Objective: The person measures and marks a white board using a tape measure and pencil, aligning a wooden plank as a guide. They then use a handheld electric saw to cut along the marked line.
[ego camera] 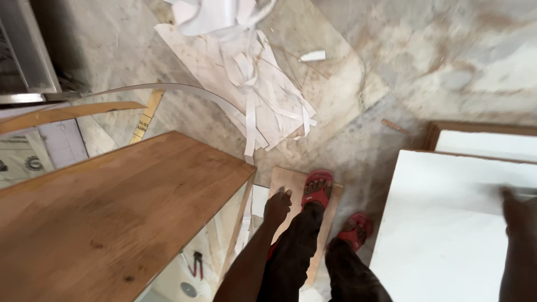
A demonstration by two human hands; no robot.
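Observation:
My left hand (278,204) hangs beside my leg with the fingers curled in and nothing in it. It is just right of the corner of a brown wooden board (112,218). My right hand (517,215) is blurred at the right edge, over a white panel (447,235); I cannot tell whether it touches or holds anything. My feet, in red sandals (317,193), stand between the board and the panel, one of them on a small plywood piece (285,180).
A pile of white strips (263,95) lies on a sheet on the stone floor ahead. A long thin strip (184,89) arcs over the board's far end. A second white panel with a wooden edge (481,140) lies behind the first. Red-handled pliers (197,264) lie under the board.

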